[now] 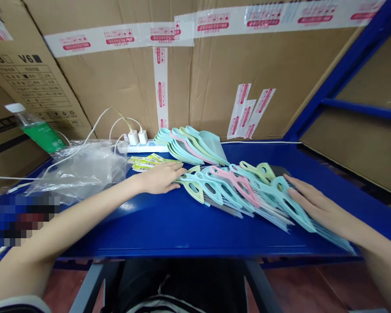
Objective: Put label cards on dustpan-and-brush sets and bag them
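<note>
Blue shelf (182, 230): keep your left hand (161, 177) and right hand (316, 204) flat, fingers spread open, pressing the fanned pastel scissors (234, 189) evenly.

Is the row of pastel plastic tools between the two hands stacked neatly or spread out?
Spread out. The pastel tools lie fanned, overlapping, across the blue table, between left hand and right hand.

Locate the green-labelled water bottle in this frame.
In the head view, the water bottle leans at the far left of the blue table, against the cardboard boxes, just behind the crumpled clear plastic bag.
</note>
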### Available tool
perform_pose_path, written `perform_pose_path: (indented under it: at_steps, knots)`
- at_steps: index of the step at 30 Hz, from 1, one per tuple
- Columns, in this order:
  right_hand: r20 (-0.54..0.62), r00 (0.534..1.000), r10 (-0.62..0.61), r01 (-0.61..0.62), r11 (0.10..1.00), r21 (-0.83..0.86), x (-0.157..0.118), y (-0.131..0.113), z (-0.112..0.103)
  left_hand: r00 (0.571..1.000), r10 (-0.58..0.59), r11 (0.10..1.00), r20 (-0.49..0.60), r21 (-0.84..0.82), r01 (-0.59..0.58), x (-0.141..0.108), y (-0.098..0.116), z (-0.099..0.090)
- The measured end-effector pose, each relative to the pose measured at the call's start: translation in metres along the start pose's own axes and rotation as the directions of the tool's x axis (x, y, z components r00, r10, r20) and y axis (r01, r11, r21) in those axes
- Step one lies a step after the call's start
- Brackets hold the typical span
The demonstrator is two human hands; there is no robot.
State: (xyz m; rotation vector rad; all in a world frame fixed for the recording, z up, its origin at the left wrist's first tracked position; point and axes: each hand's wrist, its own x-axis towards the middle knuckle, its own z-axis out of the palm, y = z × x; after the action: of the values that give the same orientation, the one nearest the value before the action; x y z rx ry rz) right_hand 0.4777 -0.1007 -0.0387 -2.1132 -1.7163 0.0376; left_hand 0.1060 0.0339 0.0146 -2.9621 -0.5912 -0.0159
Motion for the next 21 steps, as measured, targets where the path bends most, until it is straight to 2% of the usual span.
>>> perform_pose_path:
  at_steps: [3,7,11,16,19,21]
  knots:
    - [0.069,0.997,0.033,-0.039,0.996,0.082,0.0,-0.001,0.0,0.995,0.01,0.991,-0.095,-0.129,-0.023,0.001,-0.003,0.018]
    - [0.082,0.996,0.033,-0.042,0.992,0.121,-0.001,-0.007,-0.004,0.985,0.029,0.98,-0.169,-0.188,-0.062,0.007,-0.002,0.03]
    - [0.073,0.997,0.016,-0.026,0.989,0.143,-0.002,-0.011,-0.006,0.986,0.048,0.977,-0.162,-0.198,-0.08,0.011,0.006,0.033]
    - [0.061,0.998,-0.003,-0.006,0.99,0.141,0.002,-0.006,-0.007,0.993,0.036,0.991,-0.115,-0.125,-0.05,0.019,0.019,0.028]
    - [0.052,0.999,-0.009,0.006,0.998,0.058,0.005,-0.003,-0.008,0.996,0.011,0.996,-0.094,-0.084,-0.019,0.021,0.024,0.025]
    - [-0.014,0.999,-0.052,0.052,0.998,-0.044,0.005,-0.004,-0.009,0.995,0.007,0.998,-0.099,-0.06,-0.013,0.018,0.026,0.022]
